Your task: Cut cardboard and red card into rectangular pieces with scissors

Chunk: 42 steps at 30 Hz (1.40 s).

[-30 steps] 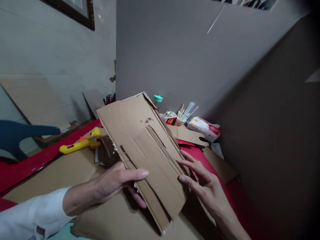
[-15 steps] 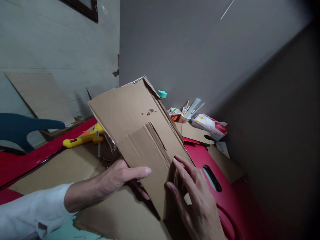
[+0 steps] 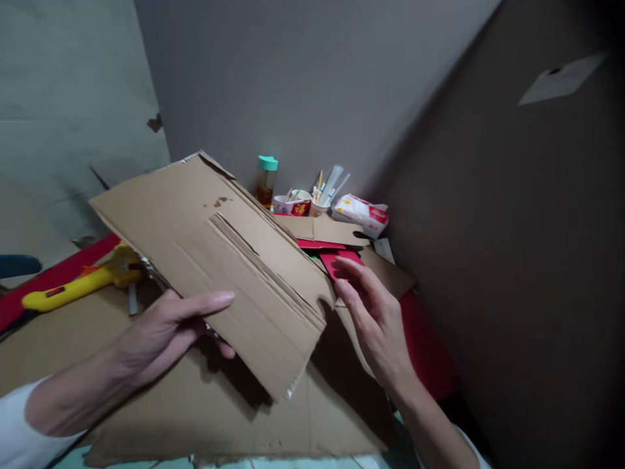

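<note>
My left hand (image 3: 170, 329) grips the lower left edge of a folded piece of cardboard (image 3: 249, 312), thumb on top and fingers underneath. The cardboard is tilted, with a smaller layer lying on a larger panel, a slit between creases and a small brown stain near the top. My right hand (image 3: 374, 312) is beside its right corner, fingers partly curled and apart, with nothing visible between them. Behind those fingertips lies a red sheet (image 3: 332, 260); whether they touch it I cannot tell.
A yellow glue gun (image 3: 73, 290) lies at the left on a large cardboard sheet (image 3: 317, 417). At the back stand a green-lidded bottle (image 3: 267, 179), paper cups (image 3: 319, 208) with sticks, and a tissue pack (image 3: 364, 215). A grey wall (image 3: 303, 78) rises behind.
My view has turned right. My right hand has come off the cardboard's lower right edge and moved away to its right corner. The cardboard, still in my left hand, lies more slanted.
</note>
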Tool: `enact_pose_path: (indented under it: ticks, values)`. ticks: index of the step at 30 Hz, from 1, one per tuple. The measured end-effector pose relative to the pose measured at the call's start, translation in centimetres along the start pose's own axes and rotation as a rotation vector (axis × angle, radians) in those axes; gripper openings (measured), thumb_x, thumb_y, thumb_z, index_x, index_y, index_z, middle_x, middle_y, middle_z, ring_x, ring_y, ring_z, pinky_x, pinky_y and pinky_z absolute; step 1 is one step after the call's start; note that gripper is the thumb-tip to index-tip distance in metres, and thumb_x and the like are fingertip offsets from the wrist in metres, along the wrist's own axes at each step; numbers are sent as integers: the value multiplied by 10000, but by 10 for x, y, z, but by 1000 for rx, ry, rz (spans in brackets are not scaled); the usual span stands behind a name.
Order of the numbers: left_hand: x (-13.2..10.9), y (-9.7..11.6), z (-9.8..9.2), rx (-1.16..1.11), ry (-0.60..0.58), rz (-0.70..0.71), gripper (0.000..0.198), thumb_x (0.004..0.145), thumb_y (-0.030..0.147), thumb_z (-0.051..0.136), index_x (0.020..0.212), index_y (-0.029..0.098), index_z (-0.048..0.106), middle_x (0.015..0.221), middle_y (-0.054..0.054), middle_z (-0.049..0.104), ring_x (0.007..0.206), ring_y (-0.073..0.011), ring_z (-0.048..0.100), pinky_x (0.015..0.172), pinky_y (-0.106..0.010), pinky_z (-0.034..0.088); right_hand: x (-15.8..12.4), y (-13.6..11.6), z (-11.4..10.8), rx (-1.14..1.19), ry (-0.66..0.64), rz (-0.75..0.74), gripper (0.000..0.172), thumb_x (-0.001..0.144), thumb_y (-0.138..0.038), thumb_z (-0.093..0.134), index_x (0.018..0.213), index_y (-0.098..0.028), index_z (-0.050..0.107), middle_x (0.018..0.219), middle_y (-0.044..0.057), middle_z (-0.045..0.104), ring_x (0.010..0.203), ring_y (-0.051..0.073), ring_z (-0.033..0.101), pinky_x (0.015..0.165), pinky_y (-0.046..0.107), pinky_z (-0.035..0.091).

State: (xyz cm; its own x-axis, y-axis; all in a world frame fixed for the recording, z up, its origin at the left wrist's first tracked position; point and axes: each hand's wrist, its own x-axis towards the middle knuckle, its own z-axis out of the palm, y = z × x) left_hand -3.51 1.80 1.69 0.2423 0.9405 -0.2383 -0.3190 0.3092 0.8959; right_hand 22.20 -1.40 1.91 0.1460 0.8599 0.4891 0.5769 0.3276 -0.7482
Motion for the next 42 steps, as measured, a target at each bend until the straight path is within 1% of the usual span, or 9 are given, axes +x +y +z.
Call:
enact_pose_path:
  ticks: [2,6,9,14,17,22,30,36,42]
  values:
    - [1,4,2,-11,45,19,220,591,133,870,785,124,766,716,-38,739,549,-210,663,359,-335,605,3,0,-3,100,-43,108,257,970,-367,562,1174,-252,668,1205,64,693,1090,233,636,936,371,489]
    - [2,6,8,-17,99,18,304,583,13,810,838,159,732,700,10,718,501,-200,649,311,-346,585,6,3,-3,220,-74,170,250,943,-371,597,1133,-238,691,1196,62,703,1137,239,621,977,374,462]
    - [4,6,9,-9,134,19,368,581,-27,766,892,165,720,753,2,727,526,-204,653,291,-337,569,8,5,-3,325,-80,233,254,918,-384,627,1106,-228,696,1156,63,712,1114,233,631,978,367,458]
    - [6,2,4,18,136,29,311,661,-36,700,906,155,718,790,-24,720,546,-171,633,335,-273,557,11,9,-7,428,-106,288,271,903,-398,645,1084,-203,694,1052,59,737,1013,195,658,901,314,486]
    - [6,1,6,25,140,10,266,692,-27,680,889,147,721,785,-37,720,538,-167,629,350,-269,560,11,10,-6,502,-154,328,248,858,-359,704,1048,-200,713,996,41,717,915,163,644,761,246,501]
    - [2,0,13,16,140,46,211,667,-42,655,811,97,721,832,-108,747,575,-216,679,326,-314,578,6,13,6,705,-259,361,262,860,-332,669,1092,-211,689,742,-35,588,508,78,494,433,195,410]
    - [0,-3,17,11,137,32,285,682,-72,610,873,118,702,901,-84,779,606,-257,733,355,-408,622,4,13,18,808,-101,357,154,872,-273,612,987,-190,672,661,-58,500,445,65,412,359,191,329]
    - [0,-5,21,33,144,31,306,667,-62,595,897,101,714,953,-80,786,645,-268,744,408,-444,638,2,14,19,792,-77,350,159,879,-281,612,994,-197,681,650,-56,516,442,71,409,366,196,322]
    - [-1,-3,16,91,174,-59,316,673,-9,647,961,94,729,935,-110,785,591,-270,727,441,-491,642,1,12,17,700,-62,313,216,890,-321,613,1060,-217,697,691,-49,542,467,77,393,416,203,351]
